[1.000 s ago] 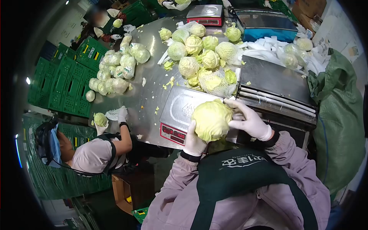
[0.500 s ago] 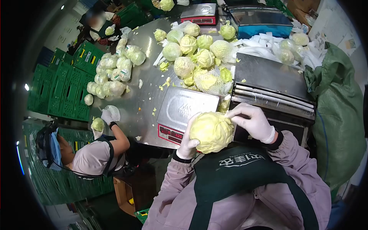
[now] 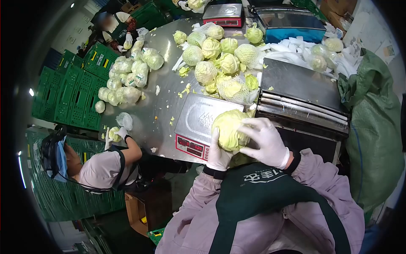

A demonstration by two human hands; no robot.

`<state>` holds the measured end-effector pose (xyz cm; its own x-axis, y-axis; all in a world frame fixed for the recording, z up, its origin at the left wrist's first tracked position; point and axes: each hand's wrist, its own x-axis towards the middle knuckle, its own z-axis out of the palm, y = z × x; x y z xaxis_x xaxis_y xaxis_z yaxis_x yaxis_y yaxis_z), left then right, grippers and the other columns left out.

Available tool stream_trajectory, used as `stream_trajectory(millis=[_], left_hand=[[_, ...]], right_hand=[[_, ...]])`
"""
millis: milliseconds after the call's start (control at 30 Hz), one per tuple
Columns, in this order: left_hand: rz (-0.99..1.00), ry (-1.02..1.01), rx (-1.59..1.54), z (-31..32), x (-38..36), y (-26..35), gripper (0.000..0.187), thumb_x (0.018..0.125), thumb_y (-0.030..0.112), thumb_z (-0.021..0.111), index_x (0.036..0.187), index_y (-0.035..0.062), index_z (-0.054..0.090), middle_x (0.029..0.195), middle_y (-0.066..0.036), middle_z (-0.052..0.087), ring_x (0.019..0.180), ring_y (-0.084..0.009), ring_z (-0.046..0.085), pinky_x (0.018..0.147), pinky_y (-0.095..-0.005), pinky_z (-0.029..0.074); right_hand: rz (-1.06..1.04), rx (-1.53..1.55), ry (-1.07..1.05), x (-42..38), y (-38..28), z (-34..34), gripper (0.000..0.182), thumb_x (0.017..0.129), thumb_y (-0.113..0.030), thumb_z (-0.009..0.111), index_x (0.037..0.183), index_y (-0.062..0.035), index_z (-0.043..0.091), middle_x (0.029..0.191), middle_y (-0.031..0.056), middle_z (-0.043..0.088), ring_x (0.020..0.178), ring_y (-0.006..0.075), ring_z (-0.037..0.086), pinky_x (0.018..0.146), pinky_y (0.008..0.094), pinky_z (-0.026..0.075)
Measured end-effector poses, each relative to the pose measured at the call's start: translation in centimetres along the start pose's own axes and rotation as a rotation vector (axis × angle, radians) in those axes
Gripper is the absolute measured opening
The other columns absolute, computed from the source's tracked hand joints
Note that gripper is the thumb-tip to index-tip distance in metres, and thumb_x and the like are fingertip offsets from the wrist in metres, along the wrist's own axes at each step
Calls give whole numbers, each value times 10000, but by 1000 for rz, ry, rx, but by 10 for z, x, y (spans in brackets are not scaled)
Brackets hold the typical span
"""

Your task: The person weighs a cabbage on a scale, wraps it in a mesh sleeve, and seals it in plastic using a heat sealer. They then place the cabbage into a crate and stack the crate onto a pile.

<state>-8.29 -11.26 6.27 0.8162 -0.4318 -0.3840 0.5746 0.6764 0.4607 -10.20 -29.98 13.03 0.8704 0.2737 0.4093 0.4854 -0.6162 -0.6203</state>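
A pale green cabbage (image 3: 228, 127) is between my two white-gloved hands, in front of my apron and over the near right corner of a digital scale (image 3: 190, 116). My left hand (image 3: 219, 154) supports it from the left and below, thumb up along its side. Against its right side rests my right hand (image 3: 270, 144), fingers curved and partly spread over the leaves. A bit of pale green shows beneath the cabbage, too hidden to make out.
Several cabbages, some in foam nets (image 3: 205, 72), lie behind the scale. A metal wrapping machine (image 3: 300, 89) and a green sack (image 3: 372, 127) stand at right. Bagged cabbages (image 3: 127, 80) and green crates (image 3: 69, 93) are at left. A co-worker (image 3: 101, 171) holds a cabbage at the near left.
The cabbage has moved up and turned in my hands. My right hand has gone from pinching at its upper edge to lying along its right side. The co-worker's hands have shifted.
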Motion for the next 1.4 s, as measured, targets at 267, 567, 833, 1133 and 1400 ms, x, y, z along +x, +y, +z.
stream_trajectory(millis=[267, 567, 833, 1133, 1400], left_hand=[[30, 87, 24, -13, 7, -12, 694, 901, 532, 531, 1402, 81, 365, 1338, -125, 486, 1199, -264, 515, 927, -443, 498], [111, 110, 116, -14, -2, -13, 727, 880, 543, 554, 1416, 98, 348, 1381, -122, 459, 1230, -294, 492, 969, -486, 454], [161, 140, -81, -15, -10, 3, 704, 894, 480, 578, 1417, 81, 327, 1376, -152, 452, 1246, -313, 479, 961, -507, 463], [397, 246, 155, -12, -10, -7, 602, 925, 299, 591, 1389, 51, 300, 1312, -167, 454, 1172, -282, 515, 957, -418, 474], [405, 415, 260, -14, -9, -13, 531, 930, 227, 587, 1338, 37, 305, 1265, -162, 462, 1128, -258, 525, 933, -398, 475]], right_hand=[[-51, 90, -26, 3, 9, 18, 199, 751, -240, 682, 927, -151, 708, 993, 22, 627, 938, 239, 558, 809, 385, 449], [415, 633, 169, 6, 48, 4, 155, 838, -61, 644, 976, 1, 681, 877, 38, 679, 775, 92, 612, 685, 232, 480], [332, 366, 296, 20, 67, -10, 291, 833, -83, 644, 1114, -12, 624, 1065, 100, 657, 985, 215, 624, 858, 320, 490], [106, 203, -19, 24, 33, 29, 435, 768, -320, 720, 1110, -65, 638, 1118, 144, 622, 1045, 317, 576, 896, 375, 466], [-66, -63, -23, 14, 47, 49, 247, 881, -279, 584, 1045, -105, 645, 864, 83, 662, 786, 249, 652, 678, 361, 523]])
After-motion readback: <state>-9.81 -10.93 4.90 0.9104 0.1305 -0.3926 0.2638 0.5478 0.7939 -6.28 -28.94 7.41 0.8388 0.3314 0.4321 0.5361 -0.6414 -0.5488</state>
